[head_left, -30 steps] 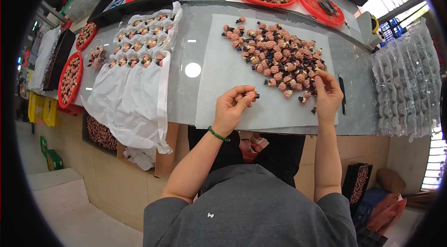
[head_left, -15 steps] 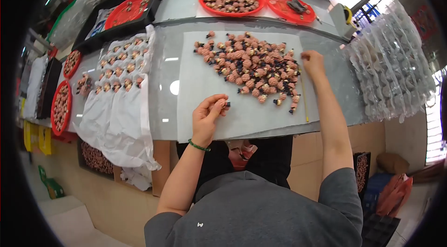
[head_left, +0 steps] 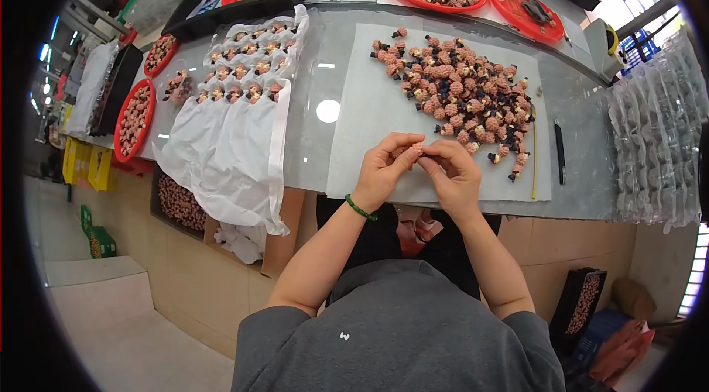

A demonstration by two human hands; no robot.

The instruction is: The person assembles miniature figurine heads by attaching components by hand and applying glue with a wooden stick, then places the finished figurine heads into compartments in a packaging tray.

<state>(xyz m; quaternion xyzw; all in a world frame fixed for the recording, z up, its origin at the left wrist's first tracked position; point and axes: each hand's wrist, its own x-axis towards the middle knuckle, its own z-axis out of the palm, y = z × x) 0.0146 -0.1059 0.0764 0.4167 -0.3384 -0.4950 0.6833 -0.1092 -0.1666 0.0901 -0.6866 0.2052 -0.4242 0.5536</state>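
My left hand (head_left: 384,167), with a green bracelet on its wrist, pinches a small pink figurine (head_left: 419,148) above the near part of the white sheet (head_left: 354,126). Fingertips of my right hand (head_left: 454,174) meet the same figurine from the other side, and both hands partly cover it. Just beyond them lies a heap of pink figurines with dark blue and cream parts (head_left: 458,89). A thin yellow stick (head_left: 535,163) lies right of the heap, and a black pen-like tool (head_left: 560,152) rests farther right on the grey table.
Figurines sit in rows on a white-covered tray (head_left: 251,67) at the left. Red trays hold pink pieces at the far side (head_left: 413,2) and far left (head_left: 118,133). Another red tray (head_left: 509,15) holds grey items. Clear plastic trays (head_left: 653,141) stand at the right edge.
My right hand has come from the sheet's right edge to the figurine in my left hand. The view has shifted, and the black tool now shows on the right.
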